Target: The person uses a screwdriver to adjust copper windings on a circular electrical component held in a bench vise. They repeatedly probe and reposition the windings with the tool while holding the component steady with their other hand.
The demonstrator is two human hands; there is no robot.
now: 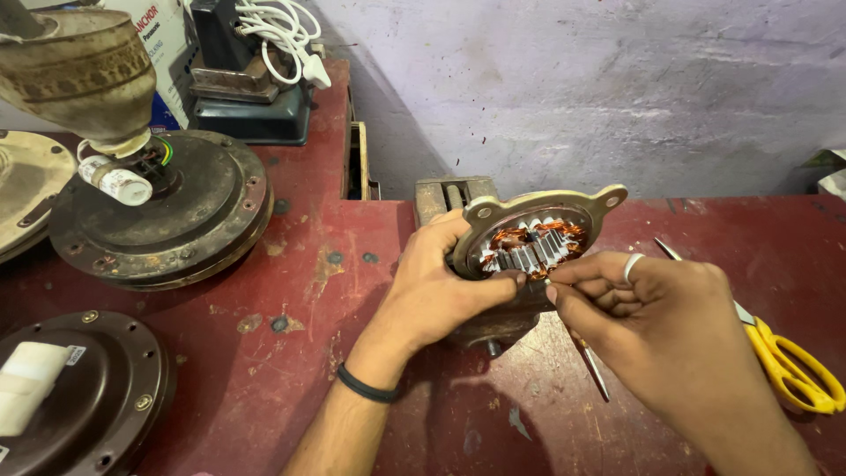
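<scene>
Motor stator (534, 238) with copper windings sits tilted above the red workbench (291, 264), gripped at its rim by the left hand (436, 286). Right hand (652, 317) pinches a thin tool (592, 366) at the windings. Yellow-handled scissors (793, 366) lie just beside it.

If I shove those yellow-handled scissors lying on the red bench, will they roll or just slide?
The yellow-handled scissors lie flat on the red bench, beside the right hand, so they would probably slide or spin rather than roll. The metal blades look stiff. The bench paint looks chipped and rough, so they may drag a little.
</scene>
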